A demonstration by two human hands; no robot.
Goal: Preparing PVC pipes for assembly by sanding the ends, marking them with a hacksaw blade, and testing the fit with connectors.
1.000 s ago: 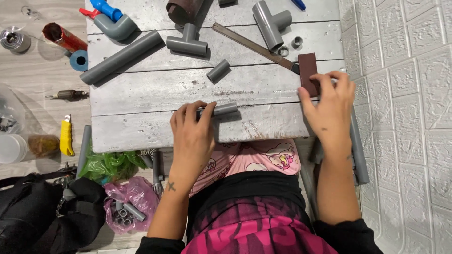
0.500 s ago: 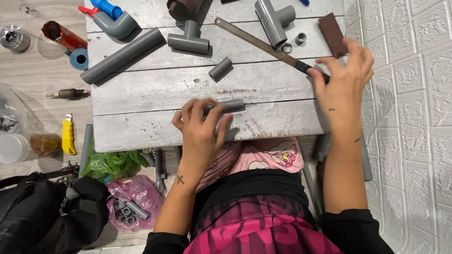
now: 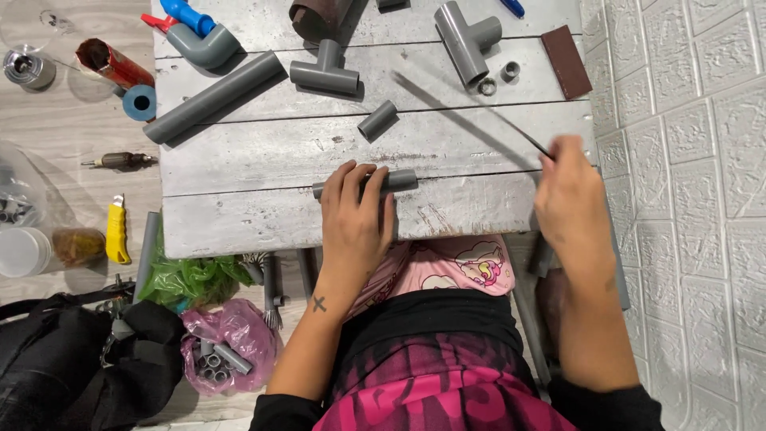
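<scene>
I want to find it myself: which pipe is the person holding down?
Look at the grey wooden table, near its front edge. The left hand presses a short grey pipe flat there, lying sideways. The other short piece lies loose and slanted farther back, and the long pipe is over on the left.

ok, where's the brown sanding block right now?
In the head view the brown sanding block lies flat at the table's far right edge, just right of the two small grey rings, clear of the right hand.

R hand (image 3: 568,199) lifted saw blade (image 3: 471,108)
</scene>
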